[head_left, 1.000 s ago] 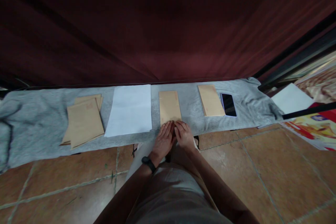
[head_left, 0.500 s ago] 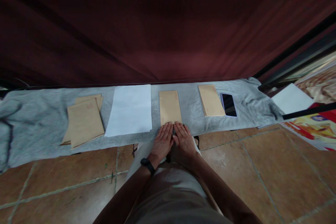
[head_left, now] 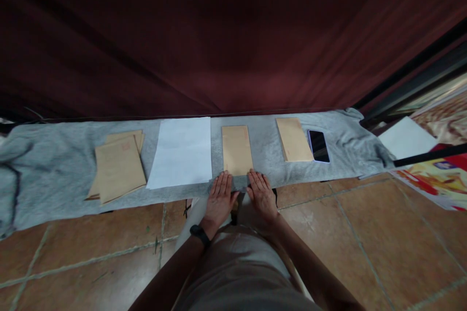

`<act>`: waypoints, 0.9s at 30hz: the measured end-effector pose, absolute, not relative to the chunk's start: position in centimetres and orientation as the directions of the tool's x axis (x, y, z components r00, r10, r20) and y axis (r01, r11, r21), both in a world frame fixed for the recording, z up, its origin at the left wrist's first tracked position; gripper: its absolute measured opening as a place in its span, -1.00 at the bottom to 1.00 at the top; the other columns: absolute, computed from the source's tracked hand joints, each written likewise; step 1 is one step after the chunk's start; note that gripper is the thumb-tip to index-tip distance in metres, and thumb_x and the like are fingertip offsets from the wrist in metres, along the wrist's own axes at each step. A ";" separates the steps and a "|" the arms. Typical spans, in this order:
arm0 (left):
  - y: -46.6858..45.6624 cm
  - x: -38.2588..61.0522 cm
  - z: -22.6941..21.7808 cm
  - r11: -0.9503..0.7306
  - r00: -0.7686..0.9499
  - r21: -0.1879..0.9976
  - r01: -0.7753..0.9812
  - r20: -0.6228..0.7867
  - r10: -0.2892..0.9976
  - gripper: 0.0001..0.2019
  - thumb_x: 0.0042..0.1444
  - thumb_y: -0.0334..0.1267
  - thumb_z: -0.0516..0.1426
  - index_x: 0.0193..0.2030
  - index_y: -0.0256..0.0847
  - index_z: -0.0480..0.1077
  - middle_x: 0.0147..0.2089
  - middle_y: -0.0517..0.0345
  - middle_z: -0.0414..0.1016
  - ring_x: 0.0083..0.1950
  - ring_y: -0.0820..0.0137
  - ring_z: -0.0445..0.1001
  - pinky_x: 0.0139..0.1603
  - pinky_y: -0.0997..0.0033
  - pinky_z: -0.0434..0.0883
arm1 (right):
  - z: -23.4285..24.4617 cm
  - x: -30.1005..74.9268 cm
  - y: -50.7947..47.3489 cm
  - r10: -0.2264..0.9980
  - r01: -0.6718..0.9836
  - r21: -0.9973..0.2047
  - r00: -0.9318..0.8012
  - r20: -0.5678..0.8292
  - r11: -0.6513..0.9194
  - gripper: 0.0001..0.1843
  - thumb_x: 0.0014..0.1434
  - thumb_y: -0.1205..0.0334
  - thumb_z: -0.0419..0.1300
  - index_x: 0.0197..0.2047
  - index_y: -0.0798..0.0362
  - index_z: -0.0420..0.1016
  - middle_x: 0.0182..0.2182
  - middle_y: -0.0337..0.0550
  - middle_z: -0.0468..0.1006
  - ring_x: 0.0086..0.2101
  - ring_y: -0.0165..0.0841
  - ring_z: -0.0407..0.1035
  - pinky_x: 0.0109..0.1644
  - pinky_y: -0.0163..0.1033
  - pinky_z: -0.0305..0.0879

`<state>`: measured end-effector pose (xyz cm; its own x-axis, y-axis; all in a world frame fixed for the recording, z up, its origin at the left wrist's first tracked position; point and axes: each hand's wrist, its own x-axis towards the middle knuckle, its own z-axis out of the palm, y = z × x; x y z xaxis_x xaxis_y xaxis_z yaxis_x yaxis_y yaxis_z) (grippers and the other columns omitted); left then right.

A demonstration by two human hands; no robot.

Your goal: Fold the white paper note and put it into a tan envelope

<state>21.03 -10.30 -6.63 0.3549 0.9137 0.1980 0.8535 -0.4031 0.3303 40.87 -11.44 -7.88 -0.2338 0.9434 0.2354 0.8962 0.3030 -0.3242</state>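
Observation:
A brown envelope (head_left: 237, 149) lies flat on a grey cloth (head_left: 54, 170) spread on the floor. My left hand (head_left: 219, 198) rests flat with fingers stretched out, its fingertips at the envelope's near left corner. My right hand (head_left: 261, 194) lies flat the same way at the near right corner. Neither hand holds anything. A black band sits on my left wrist.
On the cloth, from left: a stack of brown envelopes (head_left: 117, 167), a white sheet (head_left: 181, 152), another brown envelope (head_left: 294, 139) and a dark phone (head_left: 318, 146). A dark red curtain (head_left: 226, 39) hangs behind. White paper (head_left: 406, 138) and a colourful print (head_left: 438, 180) lie at right.
Both hands have slid back toward me and apart, off the envelope's near end, to its two near corners. The envelope has stayed in place.

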 end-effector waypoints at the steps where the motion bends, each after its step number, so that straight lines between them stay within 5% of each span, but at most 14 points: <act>1: -10.3 20.9 -6.6 -0.395 0.347 0.332 0.857 0.196 0.917 -0.40 0.38 -0.11 -0.01 0.45 -0.42 0.14 0.48 -0.29 0.12 0.53 0.08 0.04 0.51 -0.03 0.06 | -7.9 40.9 -11.5 0.944 0.896 -0.326 -0.231 0.234 0.300 -0.38 0.46 0.16 -0.07 0.51 0.12 0.00 0.41 0.03 0.20 0.38 -0.13 0.10 0.46 0.12 0.02; 19: -9.9 22.9 -6.2 -0.493 0.477 0.167 0.854 0.131 0.869 -0.41 0.38 -0.14 -0.04 0.46 -0.39 0.12 0.51 -0.12 0.11 0.56 0.17 -0.02 0.54 0.04 0.01 | -7.6 40.8 -11.5 0.936 0.913 -0.274 -0.231 0.265 0.302 -0.41 0.47 0.19 -0.09 0.49 0.17 0.06 0.40 0.05 0.22 0.37 -0.14 0.11 0.45 0.11 0.04; 27: -9.9 22.9 -6.8 -0.494 0.483 0.104 0.863 0.118 0.868 -0.40 0.29 -0.36 -0.04 0.45 -0.49 0.11 0.52 -0.18 0.08 0.57 0.17 -0.07 0.55 0.08 0.00 | -6.5 38.4 -10.5 0.916 0.873 -0.298 -0.328 0.230 0.387 -0.45 0.47 0.18 -0.08 0.44 0.17 0.17 0.37 0.05 0.30 0.37 -0.21 0.11 0.48 0.08 -0.01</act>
<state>22.89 -9.86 -6.82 0.4829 0.8677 0.1183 0.8630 -0.4944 0.1039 38.36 -10.52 -6.47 -0.3283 0.9163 0.2296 0.8725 0.3872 -0.2979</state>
